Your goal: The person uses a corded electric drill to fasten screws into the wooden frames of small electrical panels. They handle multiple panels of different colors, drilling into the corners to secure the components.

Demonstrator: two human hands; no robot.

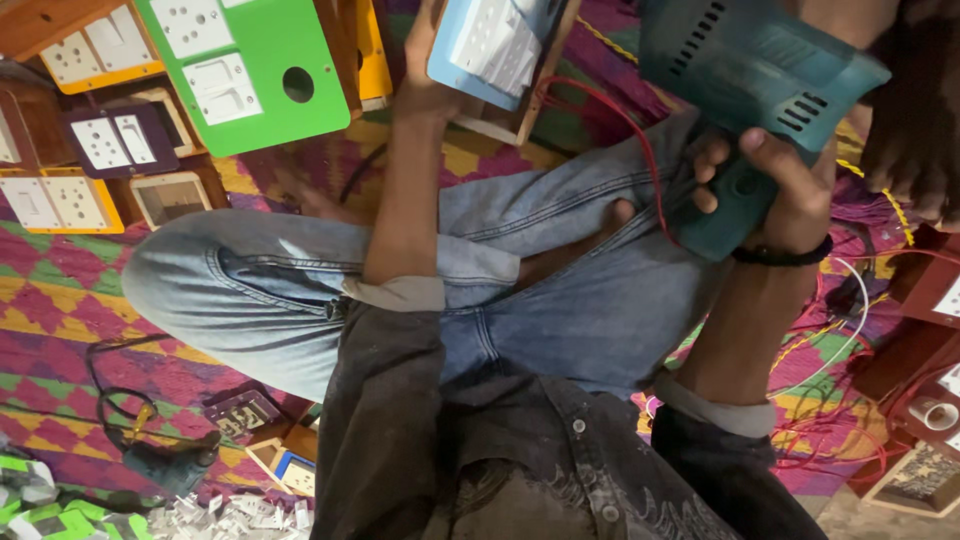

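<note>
Head view, looking down on a seated person in jeans and a dark shirt, legs crossed on a bright patterned mat point(60, 300). Left hand point(425, 75) at upper centre of the frame, clasped on the near lower edge of a light blue switch board point(490, 45) with white sockets, mounted on a wooden box and tilted, long axis running up and to the right out of the frame top. Right hand point(775, 185) at upper right, clenched round the grip of a teal power drill point(750, 80); drill body angled toward the upper left, nose hidden beyond the top edge, so no telling whether the bit touches the board. Board just left of the drill, near but with a visible gap between them; left hand the nearer of the two to the board, holding it outright. Red wire point(640, 150) looping from under the board down past the drill handle.

Upper left of the frame: green switch board point(250, 70) with a round hole, yellow-edged boards point(60, 205) and a dark one beside them. Lower left: a second, dark drill point(165, 462) lying on the mat near white scraps.
</note>
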